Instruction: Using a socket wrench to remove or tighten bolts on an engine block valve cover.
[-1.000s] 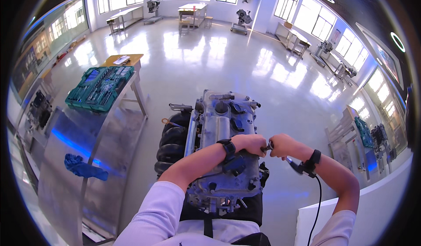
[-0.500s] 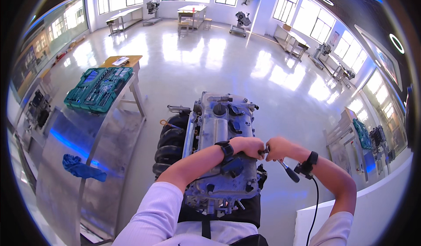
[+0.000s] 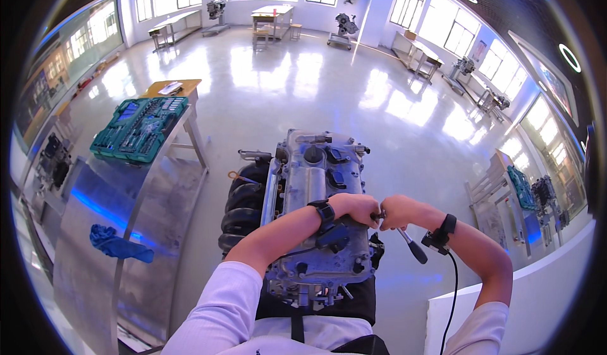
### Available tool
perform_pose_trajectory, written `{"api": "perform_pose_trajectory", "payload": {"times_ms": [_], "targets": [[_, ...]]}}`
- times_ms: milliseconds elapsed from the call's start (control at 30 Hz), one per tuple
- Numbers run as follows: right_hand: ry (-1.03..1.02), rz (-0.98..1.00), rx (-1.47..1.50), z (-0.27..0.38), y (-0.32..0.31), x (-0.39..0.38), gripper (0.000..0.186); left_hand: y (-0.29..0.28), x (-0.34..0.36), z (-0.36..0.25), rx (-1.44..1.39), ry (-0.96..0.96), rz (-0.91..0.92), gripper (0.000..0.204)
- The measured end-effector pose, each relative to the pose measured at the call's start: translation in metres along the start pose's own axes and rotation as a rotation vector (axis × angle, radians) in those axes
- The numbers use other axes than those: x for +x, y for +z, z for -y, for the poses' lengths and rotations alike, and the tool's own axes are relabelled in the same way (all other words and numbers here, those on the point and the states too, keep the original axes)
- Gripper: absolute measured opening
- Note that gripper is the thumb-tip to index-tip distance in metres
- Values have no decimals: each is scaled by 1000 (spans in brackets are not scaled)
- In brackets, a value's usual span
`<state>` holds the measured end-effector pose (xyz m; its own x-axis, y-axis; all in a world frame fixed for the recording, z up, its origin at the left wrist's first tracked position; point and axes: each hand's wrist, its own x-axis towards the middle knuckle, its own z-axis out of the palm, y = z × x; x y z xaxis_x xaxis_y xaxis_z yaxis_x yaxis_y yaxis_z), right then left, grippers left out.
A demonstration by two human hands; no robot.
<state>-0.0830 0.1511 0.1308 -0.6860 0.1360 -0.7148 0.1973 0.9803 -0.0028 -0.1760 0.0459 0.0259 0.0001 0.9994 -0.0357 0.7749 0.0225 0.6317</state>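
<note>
An engine (image 3: 308, 184) with a grey valve cover stands in front of me. At its right edge both my hands come together on a ratchet wrench (image 3: 414, 249). My left hand (image 3: 360, 209) reaches across the cover, its fingers closed around the dark end of the tool. Pressed up close beside it, my right hand (image 3: 398, 212) is curled over the tool near its head. The wrench's metal shaft and black handle slant down to the right below that hand. What the tool's tip meets is hidden by my fingers.
A metal workbench (image 3: 126, 203) on the left carries an open green tool case (image 3: 140, 127) and a blue cloth (image 3: 119, 243). Black intake pipes (image 3: 243, 197) line the engine's left side. A cable (image 3: 453, 292) hangs from my right wrist. A white ledge (image 3: 480, 298) stands lower right.
My right hand and the wrench handle have shifted slightly to the left. Both hands stay closed on the tool. The whole view has moved a little.
</note>
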Motion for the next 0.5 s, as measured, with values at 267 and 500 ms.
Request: {"api": "perform_pose_trajectory", "payload": {"times_ms": [267,500], "targets": [[-470,-757,-820,-23,24,24,19,-1,8,13,-106,8,11,22],[-391,-609,-148,-36,20,4,26,-1,2,4,-155,-62,43,22]]}}
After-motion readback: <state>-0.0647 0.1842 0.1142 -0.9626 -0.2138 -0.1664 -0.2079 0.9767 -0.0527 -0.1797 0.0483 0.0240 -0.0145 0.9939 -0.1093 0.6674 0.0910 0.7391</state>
